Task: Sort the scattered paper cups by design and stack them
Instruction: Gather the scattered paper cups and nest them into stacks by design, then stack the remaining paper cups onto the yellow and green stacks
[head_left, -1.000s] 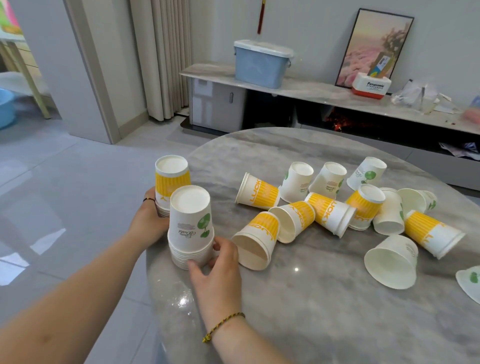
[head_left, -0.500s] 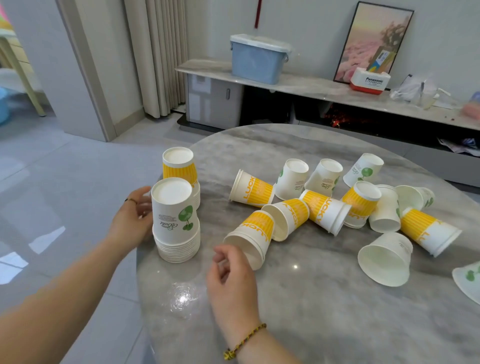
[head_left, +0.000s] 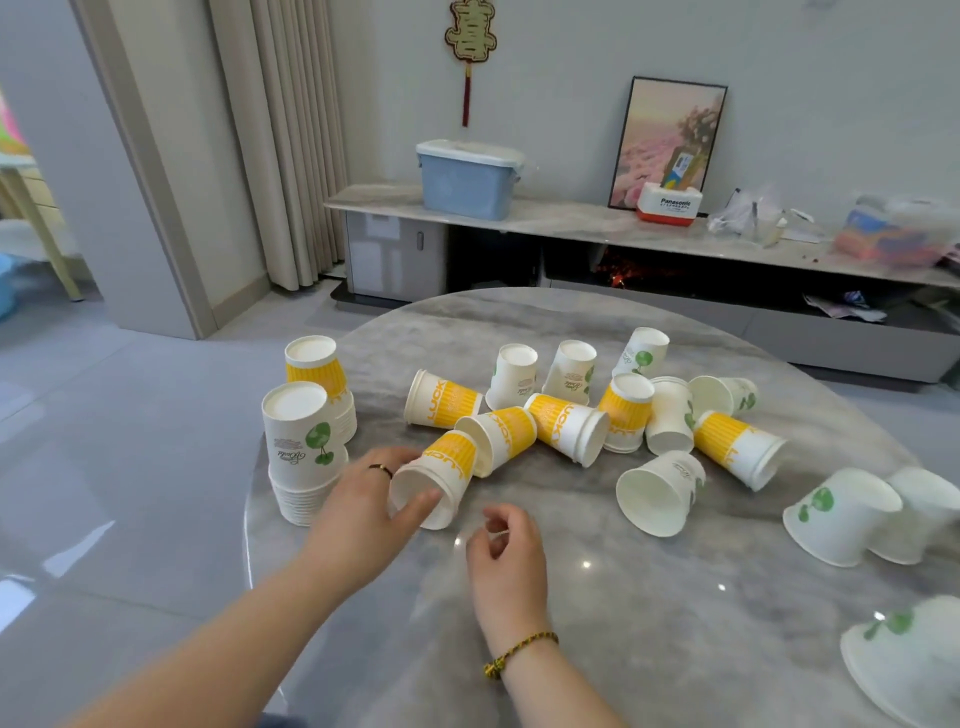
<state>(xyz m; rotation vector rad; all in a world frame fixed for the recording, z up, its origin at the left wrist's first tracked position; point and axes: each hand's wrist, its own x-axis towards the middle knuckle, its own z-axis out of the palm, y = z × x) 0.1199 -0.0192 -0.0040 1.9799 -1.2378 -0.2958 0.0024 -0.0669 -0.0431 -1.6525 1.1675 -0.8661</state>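
Reaching for the nearest yellow-banded cup

My left hand (head_left: 363, 506) lay spread open at the rim of the tipped yellow-banded white paper cup (head_left: 441, 480), fingers touching its mouth but not yet closed around it; my right hand (head_left: 506, 551) hovered just beside, loosely curled and empty. I judged it best to pinch the rim lightly, avoid crushing it, then cap it upside down onto the yellow-banded stack (head_left: 319, 379) behind the green-leaf stack (head_left: 301, 452) on the grey marble round table (head_left: 623, 649).
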